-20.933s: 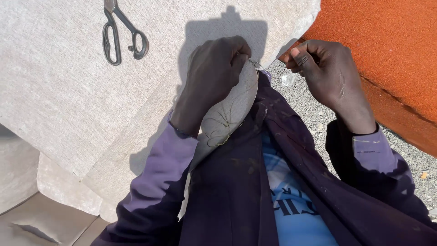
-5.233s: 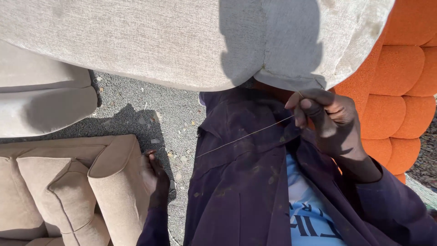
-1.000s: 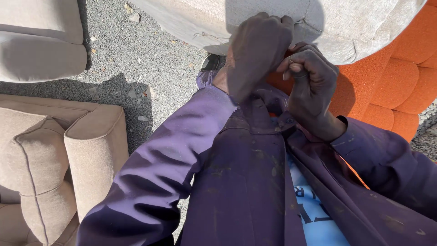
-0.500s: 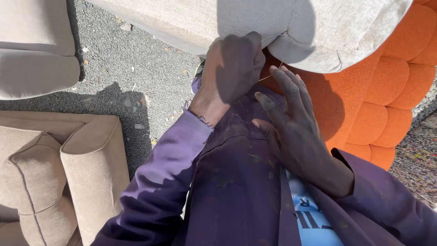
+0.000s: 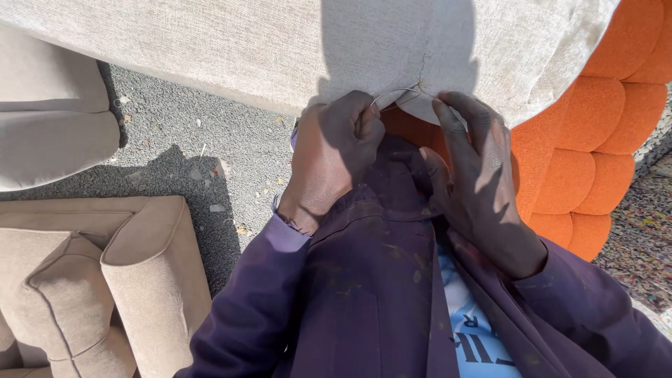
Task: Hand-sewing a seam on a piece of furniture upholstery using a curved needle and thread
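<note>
A large beige fabric-covered cushion (image 5: 231, 49) fills the top of the view. My left hand (image 5: 332, 157) is closed around a thin curved metal needle (image 5: 395, 94), whose tip enters the cushion's lower edge by a seam. My right hand (image 5: 479, 175) lies beside it with fingers spread, fingertips pressing the cushion's edge just right of the needle. Both arms wear purple sleeves. No thread is visible.
An orange tufted upholstered piece (image 5: 602, 140) sits at the right, behind the cushion. A tan sofa arm (image 5: 154, 273) stands at lower left and a beige cushion (image 5: 49, 133) at the left edge. Grey gravel ground (image 5: 203, 154) lies between them.
My left hand has shifted down off the cushion edge and the curved needle now shows at the seam. My right hand has risen, its fingertips now on the fabric.
</note>
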